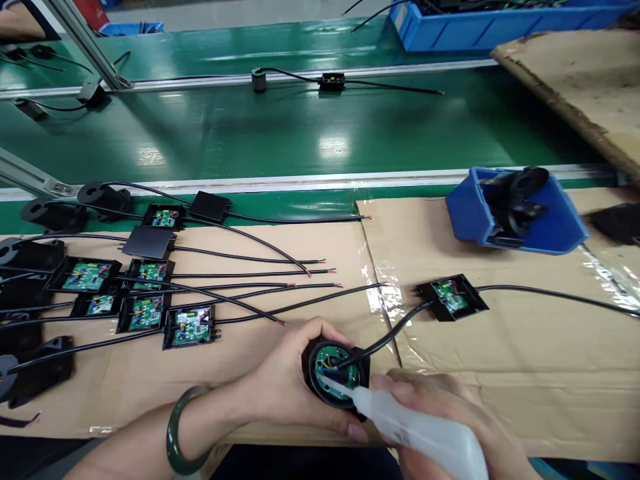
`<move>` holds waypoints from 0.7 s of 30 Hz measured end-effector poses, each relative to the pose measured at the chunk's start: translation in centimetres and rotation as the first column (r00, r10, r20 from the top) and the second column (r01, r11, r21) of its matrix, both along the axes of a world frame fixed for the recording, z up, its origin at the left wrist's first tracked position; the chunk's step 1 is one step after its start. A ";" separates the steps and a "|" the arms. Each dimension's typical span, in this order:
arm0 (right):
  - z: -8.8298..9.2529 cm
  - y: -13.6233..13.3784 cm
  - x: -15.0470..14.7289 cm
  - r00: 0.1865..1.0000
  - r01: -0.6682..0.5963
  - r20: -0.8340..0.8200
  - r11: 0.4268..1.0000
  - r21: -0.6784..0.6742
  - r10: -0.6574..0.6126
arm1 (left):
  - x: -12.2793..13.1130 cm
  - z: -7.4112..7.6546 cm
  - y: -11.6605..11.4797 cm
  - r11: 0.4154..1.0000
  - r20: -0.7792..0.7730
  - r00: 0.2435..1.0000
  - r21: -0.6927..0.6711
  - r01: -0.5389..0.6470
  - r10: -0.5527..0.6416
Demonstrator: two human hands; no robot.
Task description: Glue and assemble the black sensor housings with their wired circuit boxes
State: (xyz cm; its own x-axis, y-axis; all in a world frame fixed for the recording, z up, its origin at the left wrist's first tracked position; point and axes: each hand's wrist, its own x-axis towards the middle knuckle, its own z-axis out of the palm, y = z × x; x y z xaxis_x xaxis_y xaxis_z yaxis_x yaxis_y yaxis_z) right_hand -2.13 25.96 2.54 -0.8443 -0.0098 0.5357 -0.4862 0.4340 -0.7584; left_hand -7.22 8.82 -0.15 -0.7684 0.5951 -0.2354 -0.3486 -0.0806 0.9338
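My left hand (287, 387) is wrapped round a black round housing (336, 373) with a green circuit board inside, held at the near edge of the cardboard. My right hand (450, 420) grips a translucent white squeeze bottle (425, 433); its nozzle tip rests on the green board inside the housing. A black cable (395, 333) runs from the housing to an open black box with a green board (453, 297). A green bangle sits on my left wrist.
Several open black boxes with green boards and red-tipped cables (145, 300) lie on the cardboard at left. A blue bin of black parts (515, 210) stands at the right. Behind runs a green conveyor belt (300, 133) with another wired part (333, 82) on it.
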 end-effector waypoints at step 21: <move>-3.9 1.9 -23.4 0.941 0.068 0.325 0.887 -0.457 0.095 | -0.8 -0.5 -0.2 0.825 -0.763 0.636 -0.432 -0.365 -0.118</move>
State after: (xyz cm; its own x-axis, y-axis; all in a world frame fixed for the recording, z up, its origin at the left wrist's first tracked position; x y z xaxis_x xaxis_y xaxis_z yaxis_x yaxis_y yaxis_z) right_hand -25.55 27.85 -1.39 -0.9728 0.1533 0.1734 -0.1761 -0.0038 -0.9844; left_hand -8.05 8.58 -0.65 -0.8658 0.4515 0.2159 0.4430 0.4907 0.7503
